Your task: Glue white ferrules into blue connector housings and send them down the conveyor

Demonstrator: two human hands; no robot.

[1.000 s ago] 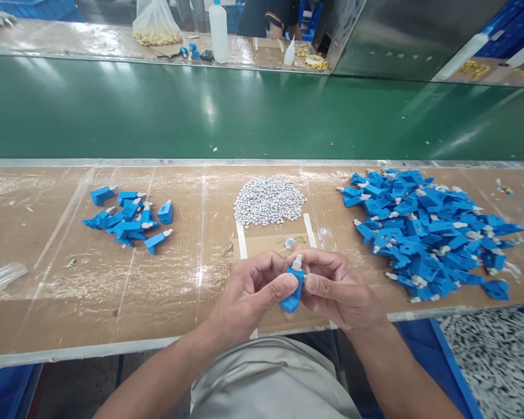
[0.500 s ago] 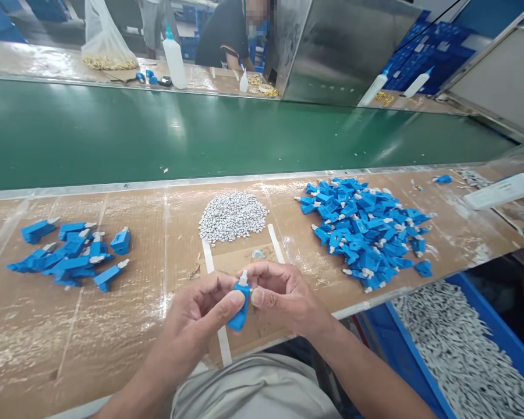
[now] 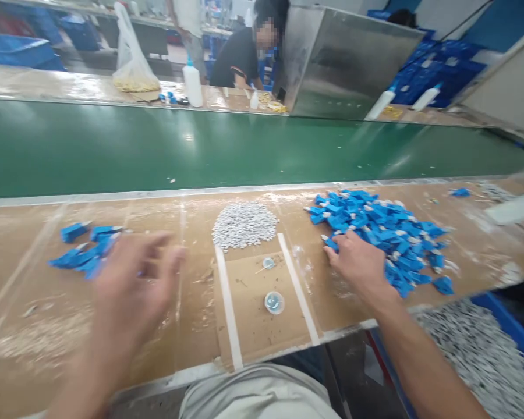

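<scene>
My left hand (image 3: 135, 285), smeared by motion, is over the right side of the small group of blue plastic parts (image 3: 74, 257). Its thumb and fingers look apart, and I see nothing held in them. At the left edge of the big heap of blue plastic parts (image 3: 402, 233), my right hand (image 3: 360, 262) has thumb and forefinger closed about one blue plastic part (image 3: 329, 242) with a pale tip. Other fingers of that hand are hidden behind its back. Between the hands lies a pile of small whitish pieces (image 3: 244, 226).
A small clear cup (image 3: 274, 302) and a smaller round cap (image 3: 268, 263) rest on a taped cardboard square (image 3: 248, 331). Beyond runs a green belt (image 3: 244, 151). A blue bin (image 3: 502, 314) of grey pieces stands at lower right. Across the belt, a person (image 3: 236, 58) leans over.
My hands have parted from the middle, where they held a blue part. The left moved to the small group, the right to the big heap. The clear cup now shows.
</scene>
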